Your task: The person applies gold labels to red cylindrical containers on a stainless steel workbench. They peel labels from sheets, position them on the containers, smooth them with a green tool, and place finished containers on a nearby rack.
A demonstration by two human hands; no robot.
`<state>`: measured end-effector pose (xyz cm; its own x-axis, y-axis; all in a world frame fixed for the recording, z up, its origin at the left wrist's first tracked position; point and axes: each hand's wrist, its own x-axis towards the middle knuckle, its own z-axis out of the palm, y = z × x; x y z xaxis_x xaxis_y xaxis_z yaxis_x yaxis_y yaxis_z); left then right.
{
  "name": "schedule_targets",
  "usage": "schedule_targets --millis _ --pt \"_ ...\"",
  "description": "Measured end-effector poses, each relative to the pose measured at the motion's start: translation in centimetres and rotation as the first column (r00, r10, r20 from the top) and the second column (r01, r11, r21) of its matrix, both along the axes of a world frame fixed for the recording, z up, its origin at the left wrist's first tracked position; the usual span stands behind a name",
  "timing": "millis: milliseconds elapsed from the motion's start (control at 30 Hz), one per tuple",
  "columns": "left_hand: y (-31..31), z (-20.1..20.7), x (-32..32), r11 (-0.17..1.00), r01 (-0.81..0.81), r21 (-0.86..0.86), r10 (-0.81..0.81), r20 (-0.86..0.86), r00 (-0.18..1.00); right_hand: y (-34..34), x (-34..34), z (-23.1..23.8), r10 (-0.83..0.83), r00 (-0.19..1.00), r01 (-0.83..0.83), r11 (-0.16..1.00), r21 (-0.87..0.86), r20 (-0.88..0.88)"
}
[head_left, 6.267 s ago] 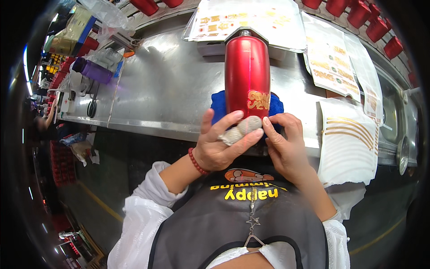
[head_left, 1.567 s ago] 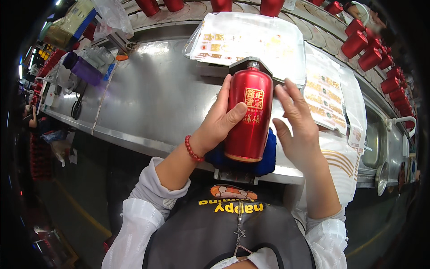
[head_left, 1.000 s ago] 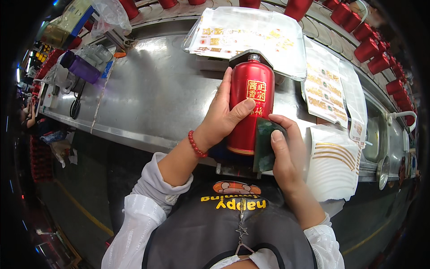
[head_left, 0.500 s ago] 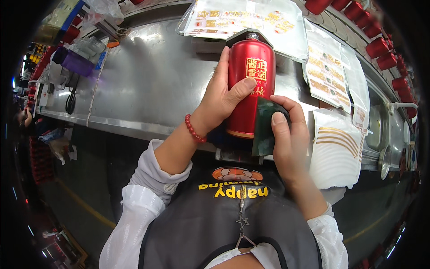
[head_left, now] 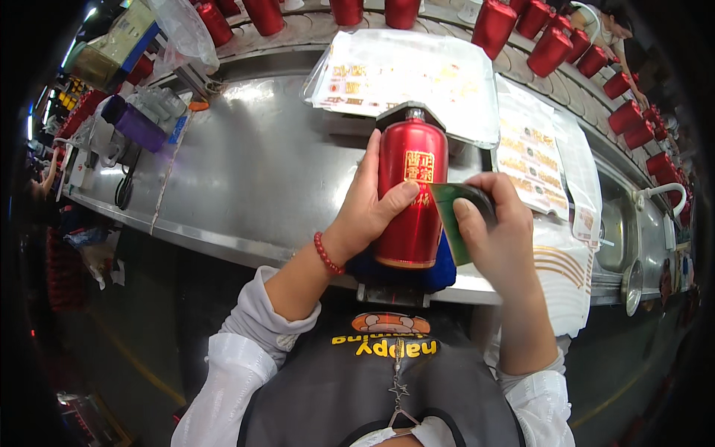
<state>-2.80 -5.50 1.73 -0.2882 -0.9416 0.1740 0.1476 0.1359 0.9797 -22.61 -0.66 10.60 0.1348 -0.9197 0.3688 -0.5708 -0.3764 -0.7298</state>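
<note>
A shiny red bottle (head_left: pixel 406 235) with gold lettering lies with its neck pointing away from me. Its neck end meets a dark angular support (head_left: pixel 389 118), and dark blue cloth (head_left: pixel 445 274) shows beneath its base. My left hand (head_left: pixel 363 212) is closed round the bottle's left side, thumb across its front. Pinched between the thumb and fingers of my right hand (head_left: pixel 510 238) is a thin green translucent scraper (head_left: pixel 451 216). The scraper's edge is at the bottle's right side, beside the gold lettering; whether it touches I cannot tell.
Transfer sheets with gold print (head_left: pixel 402 74) lie behind the bottle, more sheets (head_left: pixel 530 156) to the right. Red bottles (head_left: pixel 495 28) stand along a curved conveyor (head_left: pixel 447 41). A purple bottle (head_left: pixel 134 123) is at the left of the steel bench (head_left: pixel 246 164), a sink (head_left: pixel 617 216) at the right.
The scraper has tilted and swung up off the bottle's lower right side, its top edge now nearer the lettering. My right hand has shifted right. The view has tipped toward the conveyor.
</note>
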Motion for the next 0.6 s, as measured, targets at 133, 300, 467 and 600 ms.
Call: schedule_targets --millis 133,300,467,600 --pt "0.0 -0.1 -0.3 0.997 0.071 0.013 -0.069 -0.096 0.993 -6.9 -0.5 0.5 0.212 0.972 -0.217 0.976 -0.033 -0.103" --pt "2.6 -0.3 1.8 0.987 -0.028 -0.156 0.033 0.033 0.999 -4.9 0.9 1.4 0.289 0.711 -0.599 0.726 -0.338 -0.641" --pt "4.2 0.3 1.6 0.969 -0.067 -0.239 0.084 0.063 0.994 -8.2 0.3 1.8 0.230 0.795 -0.506 0.762 -0.404 -0.562" --pt "3.6 -0.9 3.5 0.884 -0.003 -0.467 0.178 0.332 0.926 -3.9 -1.0 1.0 0.682 0.674 -0.731 0.672 -0.120 -0.283"
